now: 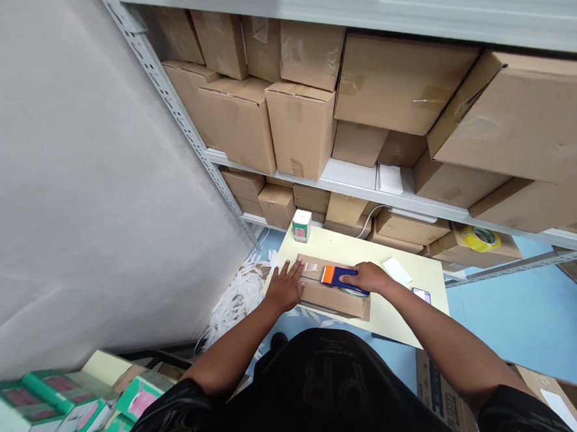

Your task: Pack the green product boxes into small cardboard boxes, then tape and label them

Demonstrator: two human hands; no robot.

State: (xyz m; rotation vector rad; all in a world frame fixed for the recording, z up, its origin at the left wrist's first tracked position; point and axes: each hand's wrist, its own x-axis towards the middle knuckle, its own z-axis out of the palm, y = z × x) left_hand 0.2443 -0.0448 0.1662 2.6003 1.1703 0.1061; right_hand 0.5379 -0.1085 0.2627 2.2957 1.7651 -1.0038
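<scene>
A brown cardboard box (330, 297) lies flat on the pale yellow table (419, 315) in front of me. My left hand (285, 284) rests on the box's left end with its fingers spread. In my right hand (367, 277) is a blue and orange tape dispenser (336, 275), held over the seam along the box's top. The dispenser's orange front points left, toward the middle of the box. Part of a tape roll shows under my right hand. Whether tape is stuck to the seam I cannot make out.
A small green and white box (301, 226) stands at the table's back left. White paper (396, 271) and a phone (421, 294) lie on the right. Shelves behind hold several cartons (298, 128) and a yellow tape roll (481, 239). Paper strips (237, 301) litter the floor.
</scene>
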